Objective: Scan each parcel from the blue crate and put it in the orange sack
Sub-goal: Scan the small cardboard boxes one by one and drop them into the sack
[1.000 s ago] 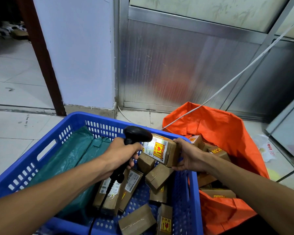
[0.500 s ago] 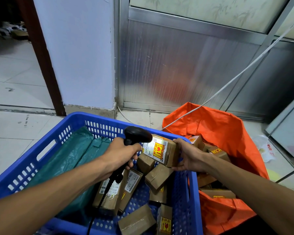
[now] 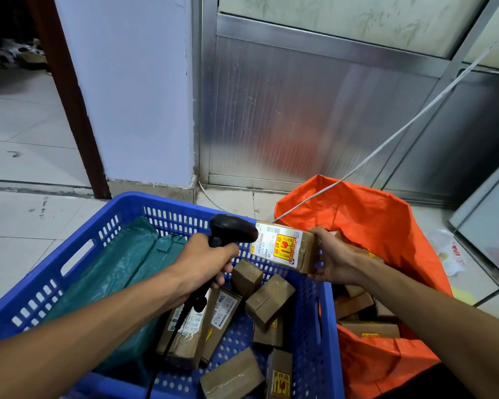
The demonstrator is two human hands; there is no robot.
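The small print on the label is too fine to read, and my right hand hides the far end of the brown parcel it grips above the blue crate's right rim, beside the orange sack. The parcel carries a white label and a yellow-and-red sticker. My left hand clasps the black scanner, its head touching the label.

Both forearms are bare, with no sleeves, gloves or jewellery showing.
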